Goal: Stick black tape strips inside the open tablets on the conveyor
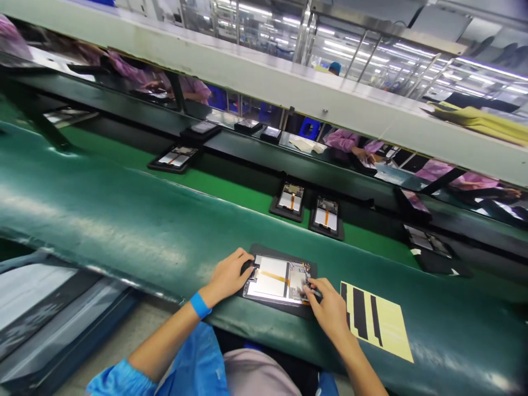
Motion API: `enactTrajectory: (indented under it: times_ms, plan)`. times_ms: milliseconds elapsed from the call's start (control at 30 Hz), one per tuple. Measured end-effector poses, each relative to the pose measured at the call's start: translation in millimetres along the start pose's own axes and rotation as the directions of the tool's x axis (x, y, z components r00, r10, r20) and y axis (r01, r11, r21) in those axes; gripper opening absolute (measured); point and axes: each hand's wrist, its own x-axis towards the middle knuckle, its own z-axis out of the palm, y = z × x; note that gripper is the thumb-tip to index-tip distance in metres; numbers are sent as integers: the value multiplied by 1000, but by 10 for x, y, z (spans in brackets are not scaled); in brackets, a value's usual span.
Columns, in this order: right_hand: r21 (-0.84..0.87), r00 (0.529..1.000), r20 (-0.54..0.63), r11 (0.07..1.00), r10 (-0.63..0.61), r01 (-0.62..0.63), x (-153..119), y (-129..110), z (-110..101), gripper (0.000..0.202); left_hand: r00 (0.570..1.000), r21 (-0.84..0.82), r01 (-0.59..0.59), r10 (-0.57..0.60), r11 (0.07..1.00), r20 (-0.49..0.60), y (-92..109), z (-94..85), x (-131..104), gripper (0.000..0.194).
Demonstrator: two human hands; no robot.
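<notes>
Uncovered device (270, 278) on dark pad (284, 308): left hand (231, 275) at one end, grip slightly parted; right hand (329, 305) at other, grip closure unclear.

On the near desk (124, 203), a device (272, 275) lies on a pad (284, 252), with the left hand (231, 272) at its left end and the right hand (328, 305) at its right end. To the right of the pad lies a sheet (390, 324). Behind this desk there is a belt (231, 184); on it, one tablet (175, 158) lies to the left, two tablets (291, 199) side by side nearer the middle, and another unit (427, 240) to the right. Farther is a second desk (256, 149) with more devices on it, and above it a shelf (247, 60).
</notes>
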Motion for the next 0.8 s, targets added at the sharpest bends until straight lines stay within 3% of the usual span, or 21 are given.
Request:
enactTrajectory:
  times_ms: [133, 267, 533, 800]
  plan:
    - [27, 995, 23, 995, -92, 91, 141, -225, 59, 32, 987, 46, -141, 137, 989, 85, 102, 8, 59, 23]
    - [59, 985, 20, 984, -172, 170, 284, -377, 157, 30, 969, 83, -214, 201, 973, 141, 117, 79, 138, 15]
    - [30, 925, 103, 931, -365, 364, 478, -624, 350, 22, 968, 119, -226, 209, 967, 141, 67, 96, 95, 8]
    - [-57, 888, 215, 903, -406, 426, 549, -757, 465, 20, 975, 133, -204, 189, 970, 115, 51, 83, 7, 11]
